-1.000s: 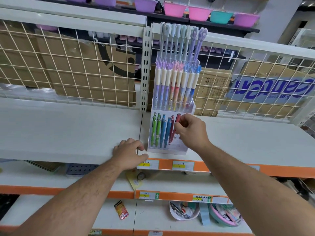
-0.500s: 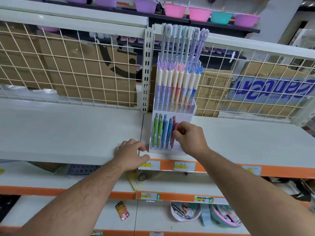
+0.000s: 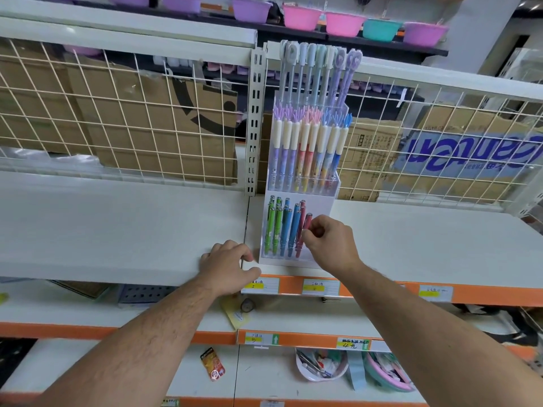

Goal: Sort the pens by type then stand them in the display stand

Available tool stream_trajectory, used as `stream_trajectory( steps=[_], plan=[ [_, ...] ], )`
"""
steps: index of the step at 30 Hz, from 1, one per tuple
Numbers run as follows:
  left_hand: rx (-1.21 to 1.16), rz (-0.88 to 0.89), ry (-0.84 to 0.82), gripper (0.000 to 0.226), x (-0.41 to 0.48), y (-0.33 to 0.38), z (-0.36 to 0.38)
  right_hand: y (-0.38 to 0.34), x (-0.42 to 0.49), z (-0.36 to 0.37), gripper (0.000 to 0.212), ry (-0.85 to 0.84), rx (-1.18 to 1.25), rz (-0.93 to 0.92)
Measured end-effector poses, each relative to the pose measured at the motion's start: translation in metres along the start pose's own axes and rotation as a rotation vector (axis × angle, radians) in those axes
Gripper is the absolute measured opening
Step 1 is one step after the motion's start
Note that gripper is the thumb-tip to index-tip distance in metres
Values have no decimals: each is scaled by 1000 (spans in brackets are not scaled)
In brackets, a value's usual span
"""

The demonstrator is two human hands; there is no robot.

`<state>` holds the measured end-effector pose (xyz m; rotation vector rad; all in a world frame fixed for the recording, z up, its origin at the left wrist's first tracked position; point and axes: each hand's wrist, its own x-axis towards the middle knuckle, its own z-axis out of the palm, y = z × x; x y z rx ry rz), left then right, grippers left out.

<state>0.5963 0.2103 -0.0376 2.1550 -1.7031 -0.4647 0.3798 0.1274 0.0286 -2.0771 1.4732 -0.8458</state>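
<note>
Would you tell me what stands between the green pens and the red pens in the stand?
Head view: blue pens stand between the green pens and red pens, one pinched by the right hand.

Shop aisle, evenly lit. White metal shelf (image 3: 117,224) across the middle, orange strip (image 3: 379,292) along its front edge with yellow-marked price labels (image 3: 321,287). Behind it, cream wire grid (image 3: 132,118) on both sides of a slotted upright (image 3: 255,118). Through the grid, brown cardboard boxes (image 3: 152,133), one at right with blue lettering seen reversed (image 3: 470,154). High up, dark shelf (image 3: 426,49) carrying a row of plastic basins (image 3: 301,17): purple, pink, teal. Pale wall (image 3: 484,24) at top right. Below, two more white shelves with orange strips; on the lowest (image 3: 270,374), an orange packet (image 3: 212,364) and two bowls (image 3: 321,367) of small goods.
</note>
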Motion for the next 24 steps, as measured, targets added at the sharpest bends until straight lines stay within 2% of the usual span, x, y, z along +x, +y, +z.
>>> stream_trajectory(
  steps=[4, 7, 12, 24],
  plan=[
    [-9, 1, -5, 25, 0, 0, 0, 2, -2, 1, 10, 7, 10, 13],
    [-8, -2, -4, 25, 1, 0, 1, 3, -2, 2, 2, -2, 21, 20],
    [-16, 2, -1, 24, 1, -1, 1, 5, 0, 5, 11, 10, 8, 28],
    [-13, 14, 22, 24, 1, 0, 0, 1, -6, 4, 18, 31, 25, 54]
  ],
)
